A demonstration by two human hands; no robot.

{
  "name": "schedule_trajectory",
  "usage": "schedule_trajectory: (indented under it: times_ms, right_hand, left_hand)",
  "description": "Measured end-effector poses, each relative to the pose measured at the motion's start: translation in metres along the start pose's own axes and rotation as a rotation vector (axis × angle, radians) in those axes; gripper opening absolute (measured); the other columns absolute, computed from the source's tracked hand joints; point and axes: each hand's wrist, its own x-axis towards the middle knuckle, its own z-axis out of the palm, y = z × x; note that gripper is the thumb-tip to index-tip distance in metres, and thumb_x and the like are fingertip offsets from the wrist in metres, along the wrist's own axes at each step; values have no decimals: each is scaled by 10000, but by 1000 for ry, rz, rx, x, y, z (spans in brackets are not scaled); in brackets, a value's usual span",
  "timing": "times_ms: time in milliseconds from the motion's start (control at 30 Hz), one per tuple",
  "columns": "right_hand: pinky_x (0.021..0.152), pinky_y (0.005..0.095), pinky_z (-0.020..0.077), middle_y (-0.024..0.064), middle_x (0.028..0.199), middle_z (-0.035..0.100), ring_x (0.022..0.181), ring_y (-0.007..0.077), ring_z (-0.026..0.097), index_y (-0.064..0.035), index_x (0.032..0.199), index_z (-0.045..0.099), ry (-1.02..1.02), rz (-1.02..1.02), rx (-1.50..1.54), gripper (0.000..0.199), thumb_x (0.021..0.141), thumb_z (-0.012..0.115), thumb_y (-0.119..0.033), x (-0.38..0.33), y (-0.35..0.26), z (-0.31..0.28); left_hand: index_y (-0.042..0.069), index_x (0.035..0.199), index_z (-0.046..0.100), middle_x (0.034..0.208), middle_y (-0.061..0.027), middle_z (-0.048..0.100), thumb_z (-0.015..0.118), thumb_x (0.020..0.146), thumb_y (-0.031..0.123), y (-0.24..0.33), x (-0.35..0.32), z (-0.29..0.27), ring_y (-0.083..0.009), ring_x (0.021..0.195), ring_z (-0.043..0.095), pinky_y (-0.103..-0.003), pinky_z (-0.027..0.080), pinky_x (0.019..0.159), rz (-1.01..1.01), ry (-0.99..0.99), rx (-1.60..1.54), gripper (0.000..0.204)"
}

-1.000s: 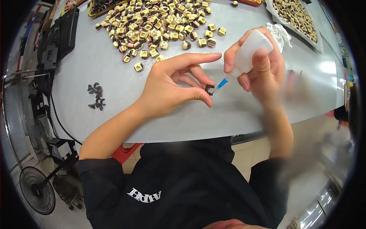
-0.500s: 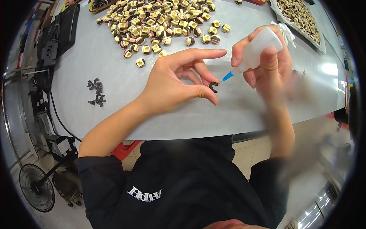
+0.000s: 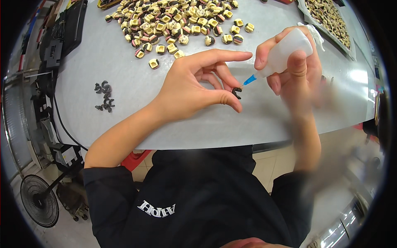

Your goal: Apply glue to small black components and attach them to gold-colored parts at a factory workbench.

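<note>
Head view: your left hand (image 3: pixel 188 89) pinches a small black clip (image 3: pixel 236 91) between thumb and middle finger, above the grey table (image 3: pixel 124 115). Your right hand (image 3: pixel 295 70) grips 1 soft squeeze bottle (image 3: pixel 287 51), blue nozzle touching the clip. Judged light, stiff, easily dropped; hold its edges.

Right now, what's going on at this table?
A person's left hand pinches a small black clip-shaped part between thumb and finger. The right hand holds a white squeeze bottle, its blue needle tip almost at the part. A heap of cream-coloured pieces and more black parts lie on the grey table.
</note>
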Motion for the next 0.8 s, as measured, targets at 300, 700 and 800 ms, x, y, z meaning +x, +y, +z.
schedule_trajectory:
  times_ms: [300, 700, 800]
  right_hand:
    - [612, 195, 402, 131, 874, 604, 657, 90, 484, -22, 1034, 466, 187, -103, 28, 441, 908, 490, -443, 13, 3, -24]
    - [686, 237, 448, 71, 868, 616, 752, 110, 542, -15, 987, 481, 442, 2, -530, 375, 766, 729, -189, 33, 28, -63]
    - [705, 238, 460, 44, 850, 602, 768, 105, 548, -17, 957, 495, 379, -26, -761, 388, 734, 765, -183, 30, 34, -73]
  left_hand:
    - [50, 1217, 543, 800, -45, 605, 751, 668, -23, 1, 0, -2, -116, 828, 620, -216, 520, 659, 30, 10, -46, 592]
    - [25, 1220, 523, 856, -52, 602, 715, 726, -16, -1, 1, -1, -132, 868, 613, -240, 528, 719, 59, 43, -126, 531]
    - [27, 1222, 522, 856, -52, 603, 714, 733, -8, 0, -1, -3, -129, 871, 612, -238, 522, 720, 62, 59, -95, 527]
